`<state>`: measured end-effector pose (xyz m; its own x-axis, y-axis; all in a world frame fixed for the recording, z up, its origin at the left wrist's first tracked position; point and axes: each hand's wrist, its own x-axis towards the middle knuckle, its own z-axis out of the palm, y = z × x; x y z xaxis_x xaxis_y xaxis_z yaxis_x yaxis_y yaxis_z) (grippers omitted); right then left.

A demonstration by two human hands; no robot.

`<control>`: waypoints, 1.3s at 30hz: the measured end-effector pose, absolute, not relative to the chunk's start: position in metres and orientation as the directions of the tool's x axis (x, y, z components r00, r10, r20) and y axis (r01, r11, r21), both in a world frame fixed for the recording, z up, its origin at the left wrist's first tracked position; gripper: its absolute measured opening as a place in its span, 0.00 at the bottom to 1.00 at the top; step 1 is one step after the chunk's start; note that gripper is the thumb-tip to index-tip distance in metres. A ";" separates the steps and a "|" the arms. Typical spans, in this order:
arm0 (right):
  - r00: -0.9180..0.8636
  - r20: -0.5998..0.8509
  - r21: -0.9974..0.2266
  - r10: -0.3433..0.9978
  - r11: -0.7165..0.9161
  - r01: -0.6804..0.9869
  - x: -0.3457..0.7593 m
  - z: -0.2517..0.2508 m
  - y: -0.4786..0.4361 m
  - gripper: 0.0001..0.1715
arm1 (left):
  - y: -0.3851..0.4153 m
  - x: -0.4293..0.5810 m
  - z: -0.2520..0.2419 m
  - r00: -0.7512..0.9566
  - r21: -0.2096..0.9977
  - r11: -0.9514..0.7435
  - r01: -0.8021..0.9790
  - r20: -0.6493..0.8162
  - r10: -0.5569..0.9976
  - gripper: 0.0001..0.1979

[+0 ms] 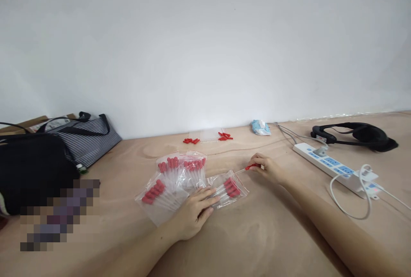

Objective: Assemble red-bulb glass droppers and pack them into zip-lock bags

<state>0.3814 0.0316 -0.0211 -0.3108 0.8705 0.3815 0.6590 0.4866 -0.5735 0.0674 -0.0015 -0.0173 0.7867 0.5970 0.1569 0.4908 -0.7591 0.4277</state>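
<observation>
My right hand (263,168) pinches the red rubber bulb of a thin clear dropper (247,167), whose tube points left to the zip bag's upper right edge. That zip bag (243,192) is clear and holds several red-bulbed droppers (231,187). My left hand (196,210) lies over the bag's left end, palm down, fingers stretched out and a little apart. Left of it are more filled bags: one bag (154,192) partly under that hand, and two overlapping bags (168,165) (194,165) behind it. Whether the dropper's tip is inside the bag I cannot tell.
Loose red bulbs (191,141) (225,136) flank clear tubes (209,136) by the wall. A blue-white crumpled packet (260,127), a power strip (334,167) with cables and a black headset (356,136) are right. A striped bag (91,138) and black bag (35,170) stand left.
</observation>
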 end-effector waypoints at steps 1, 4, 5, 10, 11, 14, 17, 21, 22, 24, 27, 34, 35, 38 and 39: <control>-0.321 0.390 -0.582 0.863 0.502 0.640 0.376 -0.021 0.032 0.12 | -0.002 0.067 -0.017 0.788 0.429 -0.758 0.492 0.150 0.597 0.19; -0.343 0.385 -0.641 0.857 0.515 0.568 0.358 -0.025 0.031 0.11 | -0.003 0.067 -0.013 0.796 0.445 -0.754 0.484 0.134 0.590 0.19; -0.347 0.372 -0.671 0.861 0.507 0.541 0.353 -0.027 0.030 0.11 | -0.003 0.068 -0.012 0.799 0.451 -0.753 0.479 0.131 0.587 0.19; -0.274 0.297 -0.810 0.915 0.393 0.436 0.335 -0.036 0.034 0.12 | -0.005 0.068 -0.009 0.804 0.471 -0.746 0.471 0.118 0.583 0.19; -0.257 0.290 -0.830 0.922 0.376 0.411 0.334 -0.037 0.035 0.13 | -0.005 0.068 -0.009 0.806 0.473 -0.748 0.466 0.121 0.579 0.19; -0.290 0.260 -0.896 0.921 0.342 0.284 0.333 -0.039 0.041 0.15 | -0.005 0.069 -0.008 0.808 0.483 -0.753 0.446 0.143 0.571 0.18; -0.395 0.170 -0.960 0.903 0.242 0.142 0.333 -0.040 0.046 0.18 | -0.005 0.069 -0.009 0.808 0.486 -0.752 0.445 0.144 0.572 0.18; -0.482 0.127 -0.974 0.867 0.200 0.103 0.333 -0.038 0.047 0.24 | -0.005 0.068 -0.010 0.818 0.490 -0.749 0.446 0.116 0.563 0.19; -0.508 0.131 -0.968 0.851 0.221 0.120 0.334 -0.036 0.046 0.27 | -0.005 0.068 -0.010 0.822 0.491 -0.752 0.440 0.115 0.557 0.19; -0.572 0.143 -0.942 0.807 0.288 0.171 0.337 -0.030 0.042 0.29 | -0.003 0.068 -0.011 0.838 0.488 -0.767 0.418 0.120 0.533 0.19; -0.679 0.098 -0.924 0.728 0.321 0.210 0.347 -0.022 0.034 0.24 | 0.003 0.070 -0.011 0.873 0.430 -0.822 0.372 0.138 0.467 0.21; -0.517 -0.007 -0.977 0.856 0.103 0.184 0.379 -0.032 0.018 0.17 | 0.012 0.101 -0.015 0.724 0.282 -0.796 0.535 0.331 0.605 0.16; -0.471 0.002 -0.980 0.882 0.097 0.176 0.381 -0.035 0.016 0.16 | 0.010 0.108 -0.015 0.700 0.328 -0.776 0.539 0.338 0.629 0.14; -0.354 0.072 -0.976 0.933 0.138 0.166 0.380 -0.043 0.011 0.17 | 0.001 0.130 -0.015 0.660 0.425 -0.736 0.528 0.340 0.670 0.07; -0.322 0.104 -0.971 0.941 0.167 0.173 0.378 -0.045 0.009 0.17 | -0.002 0.136 -0.016 0.649 0.433 -0.729 0.531 0.345 0.678 0.09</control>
